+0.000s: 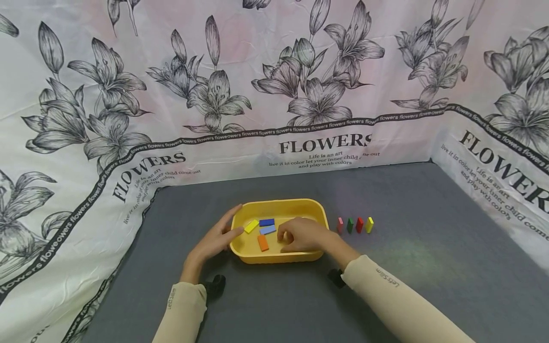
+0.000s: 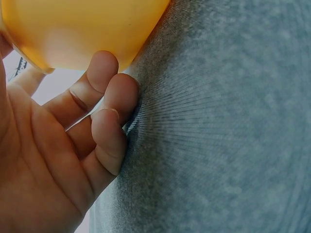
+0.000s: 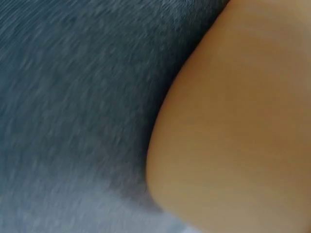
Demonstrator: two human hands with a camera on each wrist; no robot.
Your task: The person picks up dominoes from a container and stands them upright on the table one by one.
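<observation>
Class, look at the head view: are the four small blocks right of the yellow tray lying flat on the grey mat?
No: the pink, green, red and yellow blocks stand upright in a row on the grey mat, beside the yellow plastic tray.

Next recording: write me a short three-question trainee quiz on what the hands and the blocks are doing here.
1. True or false: the right hand is inside the yellow tray.
2. How many blocks stand upright on the mat right of the tray?
3. The left hand touches: A) the tray's outer wall, B) the red block, C) the backdrop.

Key: 1 true; 2 four (pink, green, red, yellow); 3 A.
</observation>
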